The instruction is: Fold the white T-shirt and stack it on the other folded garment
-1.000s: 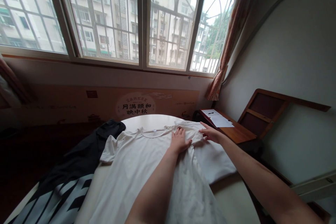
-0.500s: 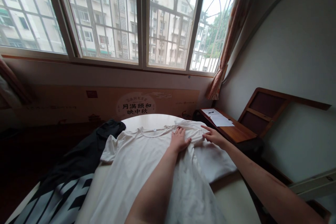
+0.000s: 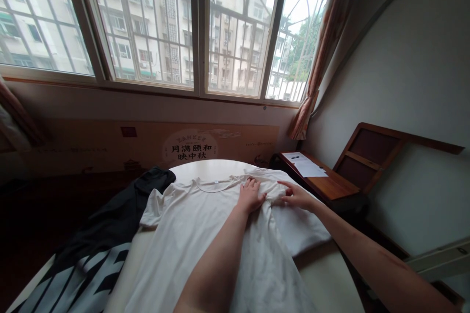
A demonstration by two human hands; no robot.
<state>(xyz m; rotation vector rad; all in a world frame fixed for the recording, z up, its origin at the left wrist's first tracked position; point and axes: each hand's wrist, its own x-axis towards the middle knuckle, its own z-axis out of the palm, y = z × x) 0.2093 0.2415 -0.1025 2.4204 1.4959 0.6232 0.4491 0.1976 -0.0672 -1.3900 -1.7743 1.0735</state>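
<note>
A white T-shirt (image 3: 198,225) lies spread on a round white table (image 3: 205,165), its neckline toward the window. My left hand (image 3: 251,195) rests flat on the shirt's right shoulder area, fingers apart. Just right of it, my right hand (image 3: 296,195) is at the edge of the right sleeve, index finger extended and the other fingers curled; whether cloth is between them is too small to tell. Under and beside that sleeve is a folded light cloth (image 3: 301,230).
Black clothing (image 3: 110,210) with a grey-and-black patterned part lies on the table's left side. Beyond the right edge stands a wooden desk (image 3: 330,183) with white papers (image 3: 306,165). A printed banner (image 3: 220,142) hangs below the barred window.
My right hand has shifted slightly down and left along the sleeve, its fingers more bent. My left hand stays in nearly the same place.
</note>
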